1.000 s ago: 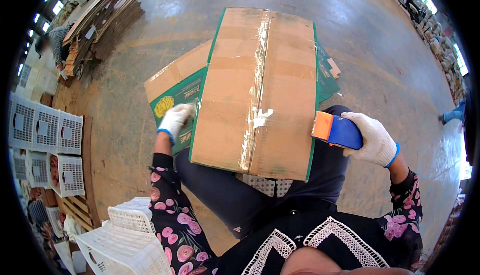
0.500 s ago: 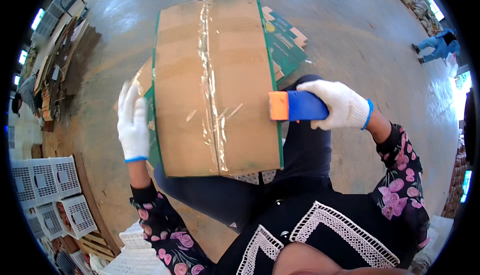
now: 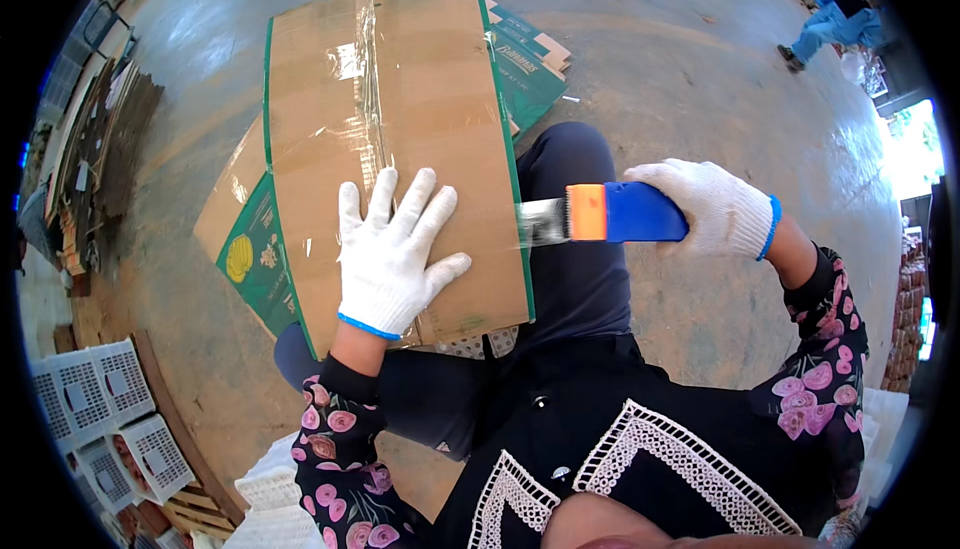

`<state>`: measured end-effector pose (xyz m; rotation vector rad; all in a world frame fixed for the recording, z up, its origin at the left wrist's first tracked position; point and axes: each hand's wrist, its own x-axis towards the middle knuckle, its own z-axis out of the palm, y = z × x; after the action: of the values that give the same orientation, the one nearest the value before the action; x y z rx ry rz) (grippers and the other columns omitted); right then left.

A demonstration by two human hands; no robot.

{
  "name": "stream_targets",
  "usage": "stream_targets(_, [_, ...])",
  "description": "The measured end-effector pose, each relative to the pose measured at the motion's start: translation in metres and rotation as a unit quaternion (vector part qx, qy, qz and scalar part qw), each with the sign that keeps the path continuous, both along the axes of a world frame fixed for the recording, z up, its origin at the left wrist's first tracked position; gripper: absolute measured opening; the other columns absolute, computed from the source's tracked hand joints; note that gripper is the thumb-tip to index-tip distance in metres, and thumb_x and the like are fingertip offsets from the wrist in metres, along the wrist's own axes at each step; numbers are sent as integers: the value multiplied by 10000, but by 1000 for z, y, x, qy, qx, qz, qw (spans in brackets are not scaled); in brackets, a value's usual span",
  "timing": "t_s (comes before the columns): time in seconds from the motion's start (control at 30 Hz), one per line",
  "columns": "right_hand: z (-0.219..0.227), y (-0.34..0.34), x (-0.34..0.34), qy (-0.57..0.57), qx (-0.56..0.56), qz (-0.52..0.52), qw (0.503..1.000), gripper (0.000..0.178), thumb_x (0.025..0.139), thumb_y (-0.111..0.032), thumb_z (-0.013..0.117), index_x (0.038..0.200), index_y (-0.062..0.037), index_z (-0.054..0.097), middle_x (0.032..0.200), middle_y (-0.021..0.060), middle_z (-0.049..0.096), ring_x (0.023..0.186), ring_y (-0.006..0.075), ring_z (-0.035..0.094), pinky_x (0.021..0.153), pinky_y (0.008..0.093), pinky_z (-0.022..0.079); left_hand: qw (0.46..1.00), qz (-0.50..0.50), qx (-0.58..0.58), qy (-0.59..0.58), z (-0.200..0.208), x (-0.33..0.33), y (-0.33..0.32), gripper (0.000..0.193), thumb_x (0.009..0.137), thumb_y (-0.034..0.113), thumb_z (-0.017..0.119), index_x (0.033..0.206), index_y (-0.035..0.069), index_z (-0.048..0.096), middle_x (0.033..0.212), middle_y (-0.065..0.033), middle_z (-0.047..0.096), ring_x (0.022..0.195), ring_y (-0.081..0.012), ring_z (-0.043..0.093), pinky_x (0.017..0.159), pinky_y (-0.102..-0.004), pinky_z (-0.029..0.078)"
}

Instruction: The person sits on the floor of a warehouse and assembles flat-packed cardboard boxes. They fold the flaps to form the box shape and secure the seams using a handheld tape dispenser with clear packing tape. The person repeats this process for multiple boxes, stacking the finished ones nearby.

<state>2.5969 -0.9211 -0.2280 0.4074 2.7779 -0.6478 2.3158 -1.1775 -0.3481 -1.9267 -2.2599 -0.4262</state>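
A brown cardboard box [image 3: 440, 109] with green edges lies in front of me, its middle seam covered by shiny clear tape [image 3: 366, 79]. My left hand [image 3: 395, 254], in a white glove with a blue cuff, rests on the box with fingers spread. In a matching glove, my right hand [image 3: 705, 207] grips a blue tape dispenser [image 3: 640, 213] with an orange front. From the dispenser a strip of clear tape [image 3: 545, 222] runs to the box's right edge. Green printed cardboard [image 3: 250, 254] sticks out beneath the box on both sides.
White plastic crates [image 3: 95, 389] stand at the lower left, beside a wooden pallet [image 3: 200, 509]. Flattened cardboard [image 3: 105, 169] is stacked at the far left. A person in blue [image 3: 830, 24] is at the upper right, on the concrete floor [image 3: 660, 79].
My left hand has moved from beside the box onto its top. The dispenser has drawn back rightward from the box edge, with a strip of tape now stretched between them.
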Motion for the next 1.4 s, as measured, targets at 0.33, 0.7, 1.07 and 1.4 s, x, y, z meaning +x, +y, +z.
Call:
stream_targets(0.33, [-23, 16, -11, -22, 109, 54, 992, 775, 730, -305, 852, 1411, -119, 533, 1118, 220, 689, 1005, 451, 701, 861, 536, 582, 1000, 1, 4, -3, -2, -13, -3, 861, 723, 709, 770, 1430, 229, 666, 1595, -86, 515, 1538, -416, 333, 1251, -699, 88])
stream_targets(0.7, [-1, -23, -18, -6, 120, 57, 991, 734, 690, -315, 856, 1337, -89, 594, 1073, 219, 703, 966, 430, 710, 851, 507, 593, 999, -27, -23, 32, 25, -26, -30, 829, 896, 709, 598, 1537, 187, 542, 1619, -155, 460, 1491, -510, 360, 1214, -702, 163])
stream_targets(1.07, [-7, -33, -61, 132, 118, 48, 983, 653, 708, -294, 821, 1288, -82, 608, 1031, 207, 703, 927, 407, 721, 807, 495, 600, 995, -60, 79, 3, 61, -3, 46, 574, 996, 371, 638, 1540, 228, 523, 1618, -121, 464, 1501, -458, 368, 1196, -711, 200])
stream_targets(1.4, [-16, -3, -92, 69, -11, 95, 993, 757, 730, -249, 854, 1394, -59, 544, 1167, 217, 688, 1087, 422, 689, 946, 470, 571, 990, -123, 67, 21, 44, -47, 60, 289, 976, 347, 625, 1180, 165, 720, 1305, -22, 669, 1391, -368, 489, 1173, -654, 263])
